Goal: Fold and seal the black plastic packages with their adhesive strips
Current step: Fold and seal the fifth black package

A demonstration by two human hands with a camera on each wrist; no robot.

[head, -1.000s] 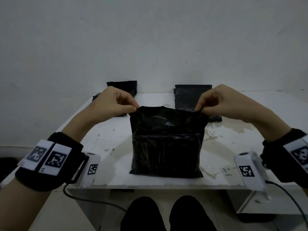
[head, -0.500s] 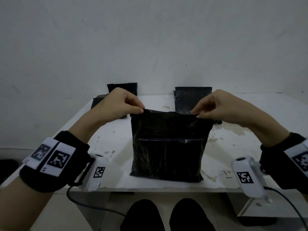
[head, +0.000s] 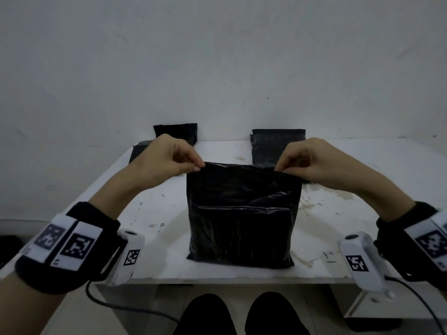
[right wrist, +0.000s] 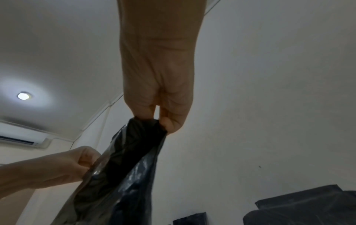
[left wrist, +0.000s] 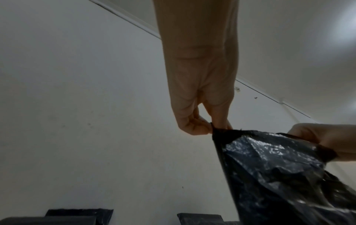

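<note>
At the lower left of the head view a black wrist strap (head: 65, 247) with white coded tags wraps the forearm, a white camera unit (head: 129, 257) hanging beside it. Up from there, left of centre, the left hand (head: 167, 158) pinches the top left corner of the black plastic package (head: 242, 213), thumb and forefinger pressed together on the film, the other fingers curled. The package stands upright in the middle of the frame, its base on the stained white table (head: 154, 221) near the front edge, a horizontal crease across its face. Behind it, against the wall, a dark package (head: 176, 130) leans upper left of centre and another dark package (head: 275, 143) sits upper right of centre. Right of centre, the right hand (head: 304, 160) pinches the top right corner the same way, fingertips clamped on the film
</note>
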